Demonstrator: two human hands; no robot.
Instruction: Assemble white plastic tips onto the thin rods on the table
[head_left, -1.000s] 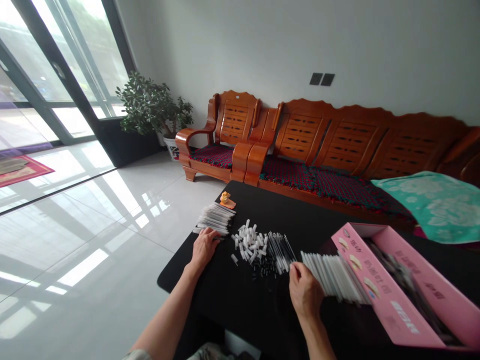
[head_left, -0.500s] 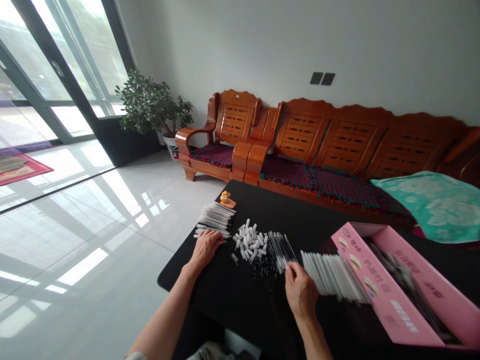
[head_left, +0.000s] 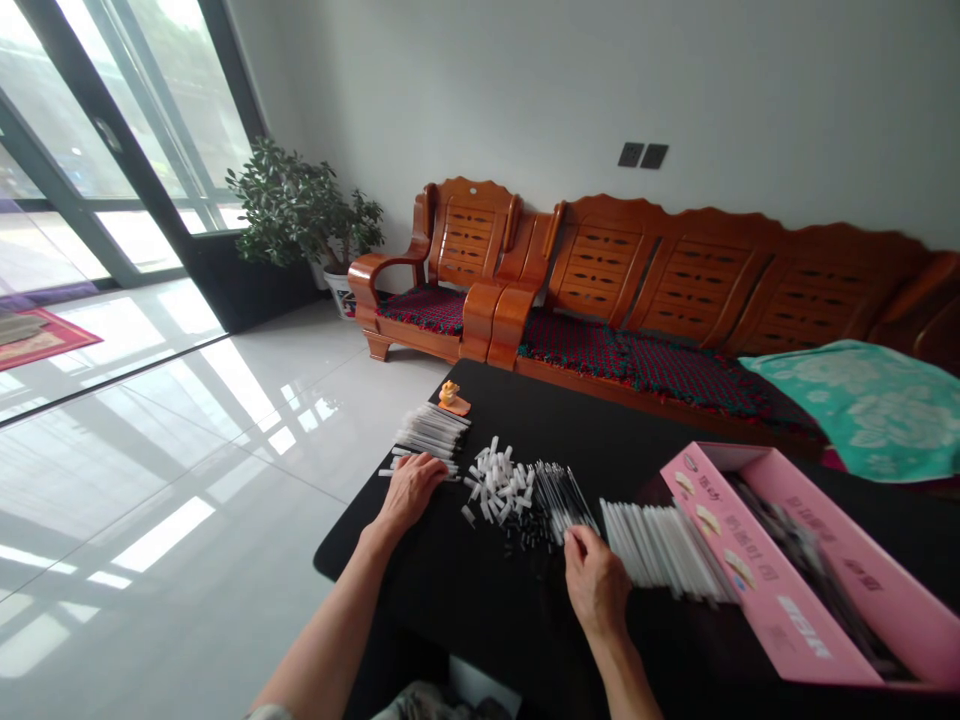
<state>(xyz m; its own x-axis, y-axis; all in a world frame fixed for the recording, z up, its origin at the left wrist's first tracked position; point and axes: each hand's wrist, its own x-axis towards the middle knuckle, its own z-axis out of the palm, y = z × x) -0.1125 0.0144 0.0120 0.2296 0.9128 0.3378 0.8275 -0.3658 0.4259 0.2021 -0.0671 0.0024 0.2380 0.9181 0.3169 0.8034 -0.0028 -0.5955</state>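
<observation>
At the table's left side, my left hand (head_left: 409, 488) is closed, fingers curled over a pen (head_left: 387, 472) at the near end of a row of clear-capped pens (head_left: 431, 430). My right hand (head_left: 596, 578) is pinched at the near ends of the pen refills (head_left: 559, 495), which have silver tips and dark ink; its fingertips partly hide what they grip. Between the hands lie a heap of white translucent pen caps (head_left: 499, 480) and small black plugs (head_left: 529, 527). Clear pen barrels (head_left: 660, 545) lie side by side just right of my right hand.
An open pink box (head_left: 757, 580) with dark contents stands on the black table (head_left: 600, 415) at right. A small orange figurine (head_left: 451, 395) sits at the far left corner. Beyond are a wooden sofa (head_left: 697, 280), a teal cloth (head_left: 862, 410) and a potted plant (head_left: 300, 205).
The pen under my left hand has slid slightly left. My right hand has shifted a little left and down, still pinched by the refills.
</observation>
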